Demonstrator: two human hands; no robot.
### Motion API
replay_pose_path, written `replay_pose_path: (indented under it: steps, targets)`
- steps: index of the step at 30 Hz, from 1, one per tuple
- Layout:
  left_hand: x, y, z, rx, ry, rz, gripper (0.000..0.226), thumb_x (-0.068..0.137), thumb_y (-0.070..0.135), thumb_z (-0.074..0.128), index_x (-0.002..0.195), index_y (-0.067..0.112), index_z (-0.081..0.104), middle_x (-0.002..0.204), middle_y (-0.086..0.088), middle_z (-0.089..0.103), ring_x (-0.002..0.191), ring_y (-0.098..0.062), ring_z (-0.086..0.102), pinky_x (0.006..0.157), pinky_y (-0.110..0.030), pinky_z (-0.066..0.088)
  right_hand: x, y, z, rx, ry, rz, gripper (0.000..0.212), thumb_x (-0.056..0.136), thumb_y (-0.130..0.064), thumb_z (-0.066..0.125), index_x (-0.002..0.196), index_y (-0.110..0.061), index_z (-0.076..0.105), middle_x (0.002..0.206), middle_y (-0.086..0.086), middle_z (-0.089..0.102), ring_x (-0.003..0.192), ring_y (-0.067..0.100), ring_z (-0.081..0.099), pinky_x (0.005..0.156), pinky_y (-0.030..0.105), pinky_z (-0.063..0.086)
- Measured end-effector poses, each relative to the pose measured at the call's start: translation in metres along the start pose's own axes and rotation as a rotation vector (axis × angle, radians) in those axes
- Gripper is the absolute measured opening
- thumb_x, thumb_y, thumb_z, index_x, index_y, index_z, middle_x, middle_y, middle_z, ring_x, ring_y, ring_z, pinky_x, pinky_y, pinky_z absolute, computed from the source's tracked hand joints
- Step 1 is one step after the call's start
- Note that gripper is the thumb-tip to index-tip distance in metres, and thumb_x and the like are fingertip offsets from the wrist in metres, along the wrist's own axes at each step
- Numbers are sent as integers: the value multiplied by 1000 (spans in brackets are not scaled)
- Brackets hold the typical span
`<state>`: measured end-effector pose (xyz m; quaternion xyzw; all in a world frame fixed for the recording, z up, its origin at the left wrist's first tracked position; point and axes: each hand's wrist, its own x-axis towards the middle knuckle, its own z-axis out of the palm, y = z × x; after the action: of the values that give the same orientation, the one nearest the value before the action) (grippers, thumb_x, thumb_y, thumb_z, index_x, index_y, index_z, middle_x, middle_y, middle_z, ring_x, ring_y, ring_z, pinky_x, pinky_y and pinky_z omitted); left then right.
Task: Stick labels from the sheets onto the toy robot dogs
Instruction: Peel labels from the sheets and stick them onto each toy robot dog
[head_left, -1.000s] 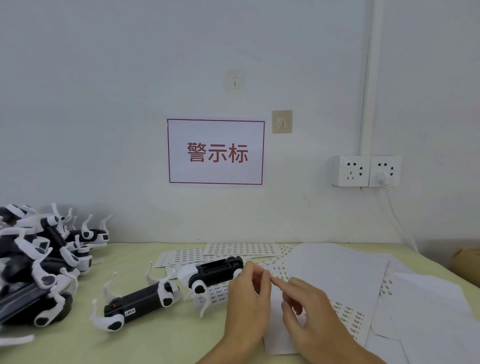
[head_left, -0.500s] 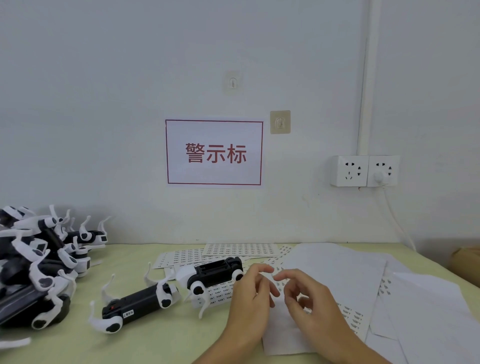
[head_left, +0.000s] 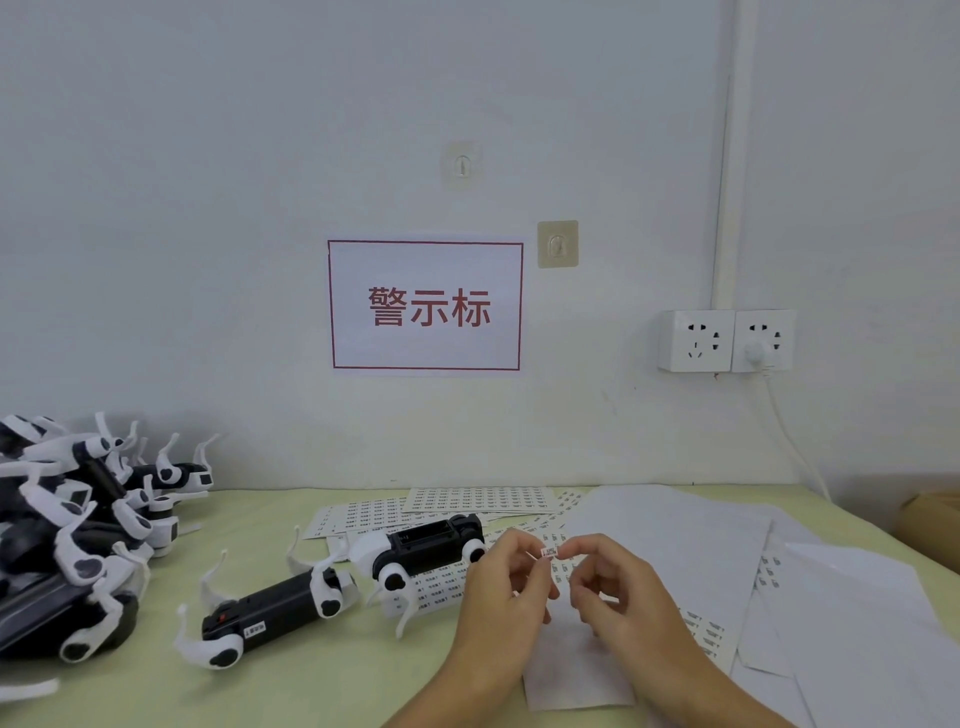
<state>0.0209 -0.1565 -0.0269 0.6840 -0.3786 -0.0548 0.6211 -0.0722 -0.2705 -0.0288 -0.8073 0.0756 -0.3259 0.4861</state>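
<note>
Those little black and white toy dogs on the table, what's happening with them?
A person is sticking labels on them. The left hand and right hand pinch one small white printed label between their fingertips, held above the white label sheets. The black and white toy robot dog lying nearest them has its underside up. Another toy dog already carries a label on its side, and a pile of dogs lies at the left.

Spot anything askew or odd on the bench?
Mostly the heap of black-and-white toy robot dogs at far left, tangled with legs pointing every way. Loose white paper sheets overlap crookedly at right. No visible damage.
</note>
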Motion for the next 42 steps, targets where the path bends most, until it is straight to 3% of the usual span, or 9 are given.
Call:
replay_pose_path:
  steps: [6, 11, 15, 18, 21, 25, 35, 40, 42]
  targets:
    - [1, -2, 2, 24, 19, -5, 12, 100, 18, 56, 88, 15, 60, 68, -1, 67, 56, -10, 59, 49, -19, 42, 1, 1, 2, -42, 61, 14, 31, 90, 2, 58, 93, -26, 68, 64, -3, 61, 61, 6, 54, 66, 27, 47]
    - [3, -4, 2, 39, 37, -8, 14, 99, 18, 57, 85, 16, 60, 69, -1, 67, 56, -10, 58, 50, -23, 43, 4, 5, 2, -62, 159, 24, 24, 90, -3, 64, 92, -26, 68, 66, 1, 64, 58, 5, 56, 64, 17, 47]
    - [3, -5, 4, 89, 4, 24, 14, 97, 16, 59, 84, 20, 62, 72, -4, 67, 59, -12, 57, 61, -38, 52, 3, 3, 3, -52, 153, -11, 21, 89, -8, 68, 89, -29, 69, 68, 0, 65, 63, 10, 58, 62, 20, 47]
    - [3, -6, 6, 122, -8, 61, 13, 96, 14, 60, 84, 18, 64, 76, -9, 67, 63, -22, 59, 68, -45, 54, 2, 3, 3, -67, 160, -32, 20, 88, -10, 69, 85, -30, 69, 65, -1, 63, 61, 9, 56, 58, 21, 44]
    - [3, -7, 6, 148, -15, 88, 12, 94, 11, 59, 84, 17, 64, 76, -8, 67, 64, -28, 61, 65, -42, 52, 3, 2, 3, -82, 164, -29, 21, 88, -9, 70, 80, -28, 71, 66, -2, 65, 59, 4, 55, 56, 15, 44]
    - [3, -8, 6, 160, -21, 88, 14, 93, 10, 59, 82, 19, 62, 75, -7, 67, 59, -15, 56, 63, -43, 51, 3, 1, 3, -107, 168, -34, 25, 86, -6, 71, 73, -28, 70, 64, -4, 65, 57, 3, 55, 54, 15, 44]
    - [4, -8, 5, 120, -52, -1, 20, 89, 5, 58, 93, 24, 61, 80, -7, 69, 65, -14, 60, 70, -42, 55, 4, 2, -1, 11, 90, 36, 38, 86, 4, 64, 74, -31, 74, 71, -3, 70, 65, 6, 62, 58, 17, 47]
    - [4, -4, 1, 28, -83, -93, 19, 89, -6, 51, 95, 8, 62, 75, -5, 70, 58, -13, 59, 50, -19, 44, 5, 3, -6, 130, 12, 103, 42, 88, 8, 58, 86, -28, 78, 68, 1, 63, 64, 11, 58, 54, 21, 42]
    - [3, -2, -1, -3, -85, -118, 19, 89, -7, 51, 96, 6, 62, 73, -4, 69, 57, -13, 59, 48, -20, 42, 5, 3, -6, 134, -12, 103, 41, 88, 7, 58, 88, -29, 78, 69, 2, 62, 65, 12, 57, 54, 24, 43]
